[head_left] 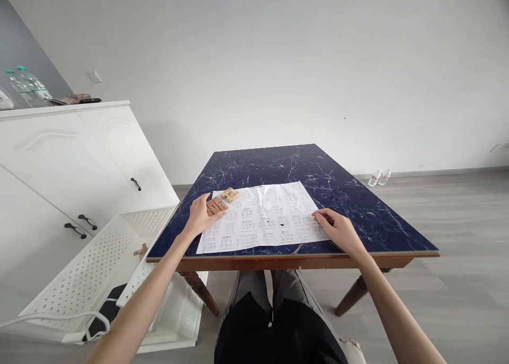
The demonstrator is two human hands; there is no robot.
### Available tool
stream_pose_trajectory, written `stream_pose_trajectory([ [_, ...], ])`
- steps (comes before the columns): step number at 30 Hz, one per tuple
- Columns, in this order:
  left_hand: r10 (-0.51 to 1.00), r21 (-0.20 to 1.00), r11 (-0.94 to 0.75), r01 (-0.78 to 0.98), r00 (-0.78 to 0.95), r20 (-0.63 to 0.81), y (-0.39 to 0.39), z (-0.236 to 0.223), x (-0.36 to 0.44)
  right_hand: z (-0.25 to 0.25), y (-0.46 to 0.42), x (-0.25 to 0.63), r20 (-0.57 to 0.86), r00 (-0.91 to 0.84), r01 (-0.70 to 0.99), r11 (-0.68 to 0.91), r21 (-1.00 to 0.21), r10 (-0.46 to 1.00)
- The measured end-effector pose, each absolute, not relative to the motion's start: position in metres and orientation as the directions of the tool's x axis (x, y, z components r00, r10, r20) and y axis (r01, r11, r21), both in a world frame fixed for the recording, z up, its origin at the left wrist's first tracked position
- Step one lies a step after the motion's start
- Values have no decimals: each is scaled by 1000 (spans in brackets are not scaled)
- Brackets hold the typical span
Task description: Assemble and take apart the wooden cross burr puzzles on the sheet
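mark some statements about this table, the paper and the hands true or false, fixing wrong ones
1. The white printed paper sheet lies on the blue marbled table. True.
2. The right hand is at the sheet's left edge. False: it is at the right edge.
3. The left hand touches the brown blocky wooden piece. True.
4. The pale blocky wooden piece is under the right hand. False: it lies beside the brown piece.

White cabinet — green-capped bottles atop
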State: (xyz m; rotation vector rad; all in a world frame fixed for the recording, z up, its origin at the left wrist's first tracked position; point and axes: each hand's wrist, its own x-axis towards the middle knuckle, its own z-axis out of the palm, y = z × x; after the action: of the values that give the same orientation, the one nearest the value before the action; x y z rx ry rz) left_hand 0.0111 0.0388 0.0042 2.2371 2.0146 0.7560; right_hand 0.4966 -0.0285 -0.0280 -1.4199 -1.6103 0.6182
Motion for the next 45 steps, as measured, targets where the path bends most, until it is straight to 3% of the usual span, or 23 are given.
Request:
stream_pose_trajectory([
  [8,961,418,-70,906,-52,273,16,3,-6,-29,-29,498,272,48,502,212,-839,961],
  [19,951,461,-82,884,-69,302,8,0,-10,-29,-30,497,283,54,480,224,-848,957],
  [45,958,411,-106,906,-19,287,23,3,-1,-31,-29,499,275,63,486,211,-848,959],
])
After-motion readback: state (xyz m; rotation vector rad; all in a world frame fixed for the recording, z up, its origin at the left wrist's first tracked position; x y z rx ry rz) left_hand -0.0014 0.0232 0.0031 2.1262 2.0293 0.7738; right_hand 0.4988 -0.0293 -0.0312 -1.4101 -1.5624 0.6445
